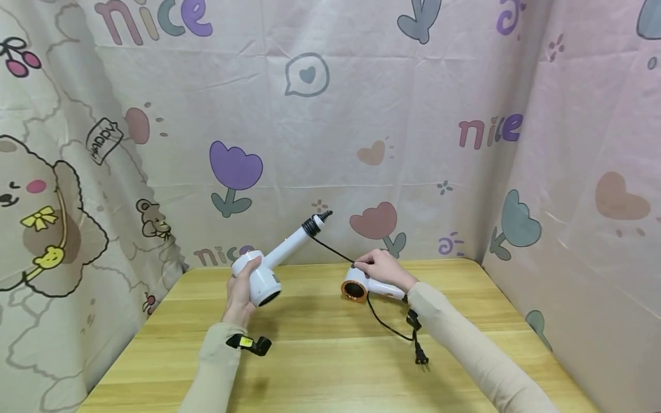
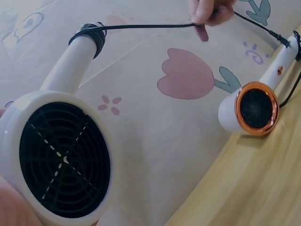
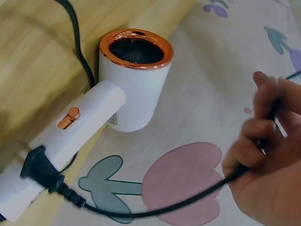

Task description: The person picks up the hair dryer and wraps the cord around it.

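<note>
My left hand (image 1: 240, 292) grips a white hair dryer (image 1: 279, 252) by its barrel, lifted above the table with the handle slanting up to the right. In the left wrist view its dark round grille (image 2: 65, 160) faces the camera. Black cord (image 2: 89, 35) is wound in several turns round the handle's end. A stretch of that cord runs taut to my right hand (image 1: 384, 268), which pinches it. Past the fingers, the cord carries on to a black two-pin plug (image 3: 42, 169), seen in the right wrist view.
A second white hair dryer (image 1: 384, 288) with a copper-coloured rim (image 3: 136, 66) lies on the wooden table (image 1: 310, 367) behind and below my right hand. A black plug (image 1: 422, 359) shows near the right forearm. A printed curtain (image 1: 330, 126) surrounds the table's back and sides.
</note>
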Action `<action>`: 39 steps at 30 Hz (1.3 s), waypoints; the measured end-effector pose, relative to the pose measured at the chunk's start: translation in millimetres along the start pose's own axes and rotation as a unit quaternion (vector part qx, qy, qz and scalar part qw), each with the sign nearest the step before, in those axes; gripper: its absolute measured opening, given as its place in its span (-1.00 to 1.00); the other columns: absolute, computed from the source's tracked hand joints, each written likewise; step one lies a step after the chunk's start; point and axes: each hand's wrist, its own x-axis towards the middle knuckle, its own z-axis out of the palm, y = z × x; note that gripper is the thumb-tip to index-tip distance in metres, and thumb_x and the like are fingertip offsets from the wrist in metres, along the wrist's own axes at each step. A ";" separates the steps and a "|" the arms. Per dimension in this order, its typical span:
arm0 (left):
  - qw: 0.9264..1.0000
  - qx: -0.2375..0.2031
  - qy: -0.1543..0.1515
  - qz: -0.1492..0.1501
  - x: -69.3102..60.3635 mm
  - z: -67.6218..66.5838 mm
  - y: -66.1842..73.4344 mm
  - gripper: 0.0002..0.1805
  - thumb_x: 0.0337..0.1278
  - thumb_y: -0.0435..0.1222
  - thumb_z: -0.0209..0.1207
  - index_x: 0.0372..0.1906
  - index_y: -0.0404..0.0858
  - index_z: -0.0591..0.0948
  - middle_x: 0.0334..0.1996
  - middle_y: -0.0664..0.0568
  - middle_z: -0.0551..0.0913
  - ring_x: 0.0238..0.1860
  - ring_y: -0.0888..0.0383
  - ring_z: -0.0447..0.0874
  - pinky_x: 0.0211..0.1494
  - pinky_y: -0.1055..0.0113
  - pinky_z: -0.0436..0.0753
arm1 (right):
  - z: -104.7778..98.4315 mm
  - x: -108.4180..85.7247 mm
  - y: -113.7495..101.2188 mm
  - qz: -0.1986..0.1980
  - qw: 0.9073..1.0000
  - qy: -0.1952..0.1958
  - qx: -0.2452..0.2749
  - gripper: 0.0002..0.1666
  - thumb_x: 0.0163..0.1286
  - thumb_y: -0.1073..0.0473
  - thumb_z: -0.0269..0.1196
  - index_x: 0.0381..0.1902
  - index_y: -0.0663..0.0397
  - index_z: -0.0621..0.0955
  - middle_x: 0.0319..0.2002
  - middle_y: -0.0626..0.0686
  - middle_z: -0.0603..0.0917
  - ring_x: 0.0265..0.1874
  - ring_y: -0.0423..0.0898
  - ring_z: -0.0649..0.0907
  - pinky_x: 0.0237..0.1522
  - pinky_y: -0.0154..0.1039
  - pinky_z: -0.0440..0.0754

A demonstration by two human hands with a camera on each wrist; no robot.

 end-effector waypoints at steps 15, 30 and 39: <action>0.994 0.059 -0.096 -0.010 -11.4 -1.2 -5.9 -0.46 0.25 -0.03 0.17 0.17 -0.21 0.28 -0.36 0.13 0.66 -0.33 0.15 0.70 -0.18 0.19 0.71 | -17.7 11.5 27.9 0.116 0.989 0.081 -0.037 -0.75 0.27 -0.05 0.35 -0.30 -0.03 0.81 -0.11 0.08 0.77 -0.24 -0.01 0.67 -0.36 -0.23 0.55; 0.973 0.125 -0.193 -0.024 -13.1 7.6 -16.4 -0.44 0.24 -0.11 0.14 0.22 -0.28 0.27 -0.37 0.04 0.67 -0.38 0.09 0.71 -0.26 0.13 0.74 | -33.8 24.0 13.9 0.115 0.979 0.156 -0.066 -0.66 0.31 -0.14 0.29 -0.14 -0.10 0.78 -0.13 0.03 0.78 -0.13 0.02 0.71 -0.30 -0.15 0.63; 0.965 0.212 -0.152 0.030 -14.6 10.4 -11.6 -0.27 0.06 -0.13 0.34 0.29 -0.22 0.28 -0.13 -0.12 0.58 -0.34 0.05 0.69 -0.28 0.09 0.74 | -36.9 30.8 8.0 0.103 0.970 0.206 -0.076 -0.68 0.30 -0.15 0.29 -0.17 -0.14 0.79 -0.19 0.00 0.79 -0.30 -0.04 0.71 -0.49 -0.22 0.56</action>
